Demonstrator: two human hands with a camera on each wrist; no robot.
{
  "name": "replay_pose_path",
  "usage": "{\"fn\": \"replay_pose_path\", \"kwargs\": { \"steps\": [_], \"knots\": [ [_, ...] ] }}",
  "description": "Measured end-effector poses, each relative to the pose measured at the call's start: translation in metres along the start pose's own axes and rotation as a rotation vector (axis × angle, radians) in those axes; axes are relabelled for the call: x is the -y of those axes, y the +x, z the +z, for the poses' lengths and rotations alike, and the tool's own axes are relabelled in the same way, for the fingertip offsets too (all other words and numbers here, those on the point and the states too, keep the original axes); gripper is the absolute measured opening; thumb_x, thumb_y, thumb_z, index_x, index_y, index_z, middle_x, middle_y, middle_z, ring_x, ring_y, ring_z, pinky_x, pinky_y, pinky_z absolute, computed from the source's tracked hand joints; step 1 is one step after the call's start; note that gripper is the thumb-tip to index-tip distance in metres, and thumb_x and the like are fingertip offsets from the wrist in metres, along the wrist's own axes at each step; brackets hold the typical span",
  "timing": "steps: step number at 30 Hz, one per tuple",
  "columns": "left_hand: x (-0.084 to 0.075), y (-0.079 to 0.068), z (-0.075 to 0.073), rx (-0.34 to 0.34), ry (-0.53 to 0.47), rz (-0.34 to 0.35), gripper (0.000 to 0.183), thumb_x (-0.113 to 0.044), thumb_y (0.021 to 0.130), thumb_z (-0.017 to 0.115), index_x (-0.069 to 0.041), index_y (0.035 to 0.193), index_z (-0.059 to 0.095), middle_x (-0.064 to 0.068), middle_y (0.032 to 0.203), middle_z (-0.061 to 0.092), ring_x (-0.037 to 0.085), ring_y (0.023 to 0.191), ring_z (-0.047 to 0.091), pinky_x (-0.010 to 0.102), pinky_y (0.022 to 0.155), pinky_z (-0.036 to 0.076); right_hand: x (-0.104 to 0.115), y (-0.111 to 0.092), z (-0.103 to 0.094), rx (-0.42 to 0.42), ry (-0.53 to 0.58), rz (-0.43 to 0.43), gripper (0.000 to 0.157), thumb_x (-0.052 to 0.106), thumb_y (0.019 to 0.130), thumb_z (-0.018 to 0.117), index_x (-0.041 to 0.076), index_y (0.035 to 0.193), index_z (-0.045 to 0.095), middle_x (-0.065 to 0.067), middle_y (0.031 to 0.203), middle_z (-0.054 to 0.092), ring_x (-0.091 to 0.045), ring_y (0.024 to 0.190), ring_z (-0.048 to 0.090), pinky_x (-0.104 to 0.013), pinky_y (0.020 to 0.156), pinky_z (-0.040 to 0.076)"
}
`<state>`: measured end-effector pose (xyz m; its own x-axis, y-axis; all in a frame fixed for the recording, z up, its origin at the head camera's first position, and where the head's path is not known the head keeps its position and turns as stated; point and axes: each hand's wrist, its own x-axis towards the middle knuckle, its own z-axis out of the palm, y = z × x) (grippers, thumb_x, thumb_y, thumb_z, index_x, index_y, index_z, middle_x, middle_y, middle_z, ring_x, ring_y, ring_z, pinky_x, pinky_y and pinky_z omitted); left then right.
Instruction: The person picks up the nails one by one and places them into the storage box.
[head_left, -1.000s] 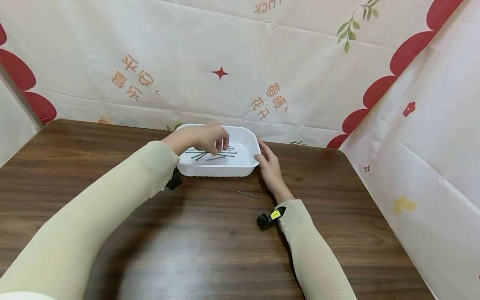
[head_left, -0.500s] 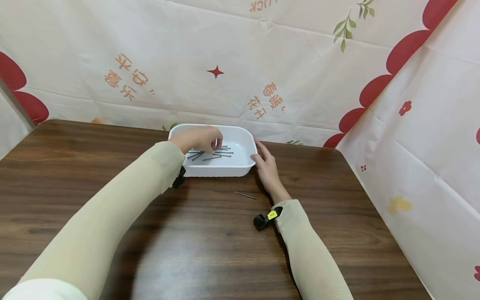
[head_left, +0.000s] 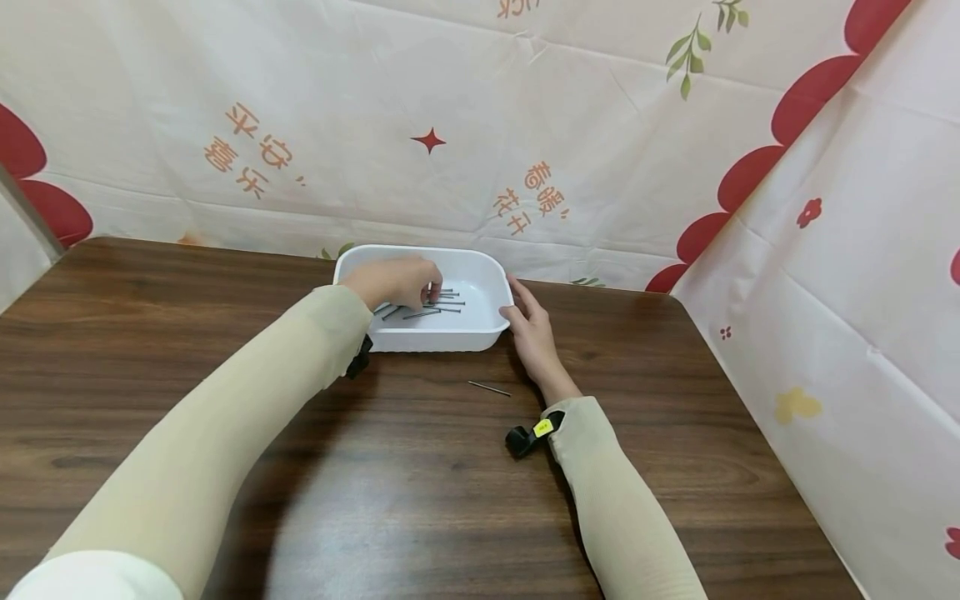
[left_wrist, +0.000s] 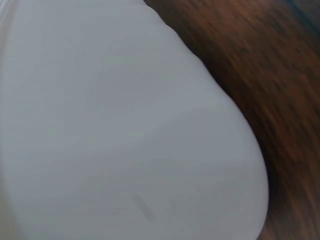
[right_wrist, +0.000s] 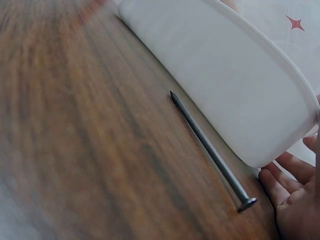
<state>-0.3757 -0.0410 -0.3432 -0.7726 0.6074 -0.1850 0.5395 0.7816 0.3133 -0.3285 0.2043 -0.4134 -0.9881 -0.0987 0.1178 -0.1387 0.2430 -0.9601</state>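
A white plastic tray stands near the back of the table with several iron nails on its floor. My left hand reaches in over the left side, fingers bent down at the nails; whether a nail is pinched is hidden. At the tray's right end my right hand holds it, thumb at the rim and fingers around the outside. One loose nail lies on the table in front of the tray, its head toward my right hand. The left wrist view is filled mostly by the tray's outer wall.
The dark wood table reaches back to a printed cloth hung just behind the tray. Another stretch of cloth borders the table's right side. A black wrist camera sits beside my right sleeve.
My left hand has reached slightly lower and deeper into the tray among the nails. The right hand keeps its hold on the tray, and the loose nail lies as before.
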Motion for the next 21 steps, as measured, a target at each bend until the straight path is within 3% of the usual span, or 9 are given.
{"fn": "replay_pose_path", "kwargs": {
  "steps": [4,9,15,21],
  "knots": [
    [-0.001,0.0,-0.002,-0.018,0.0,0.009,0.02,0.005,0.089,0.057,-0.004,0.103,0.069,0.011,0.099,0.065,0.023,0.09,0.056,0.035,0.083,0.047,-0.001,0.0,0.001,-0.014,-0.016,-0.014,0.058,0.015,0.1,0.048,0.027,0.156,0.039,-0.016,0.146,0.056,-0.031,0.121,0.06,-0.017,0.083,0.05],
    [-0.01,-0.007,-0.013,-0.114,0.033,0.083,0.023,0.001,0.088,0.057,-0.003,0.106,0.07,0.012,0.096,0.067,0.024,0.089,0.059,0.037,0.082,0.05,-0.002,-0.001,0.003,-0.02,-0.029,-0.036,0.058,0.016,0.099,0.048,0.027,0.156,0.04,-0.016,0.144,0.057,-0.03,0.12,0.061,-0.019,0.084,0.051],
    [-0.034,-0.023,-0.03,-0.192,0.034,0.131,0.017,-0.007,0.092,0.058,-0.008,0.104,0.071,0.006,0.092,0.065,0.021,0.086,0.057,0.033,0.077,0.047,0.002,-0.001,0.0,-0.015,-0.034,-0.001,0.057,0.016,0.101,0.047,0.029,0.156,0.039,-0.016,0.144,0.056,-0.028,0.117,0.059,-0.026,0.086,0.05],
    [-0.058,-0.04,-0.033,-0.249,0.044,0.238,0.02,-0.003,0.088,0.06,-0.009,0.103,0.072,0.005,0.094,0.07,0.02,0.085,0.062,0.034,0.078,0.051,0.012,-0.004,0.0,0.013,-0.016,0.023,0.059,0.011,0.1,0.047,0.019,0.158,0.036,-0.022,0.141,0.057,-0.029,0.112,0.059,-0.041,0.09,0.05]
  ]
}}
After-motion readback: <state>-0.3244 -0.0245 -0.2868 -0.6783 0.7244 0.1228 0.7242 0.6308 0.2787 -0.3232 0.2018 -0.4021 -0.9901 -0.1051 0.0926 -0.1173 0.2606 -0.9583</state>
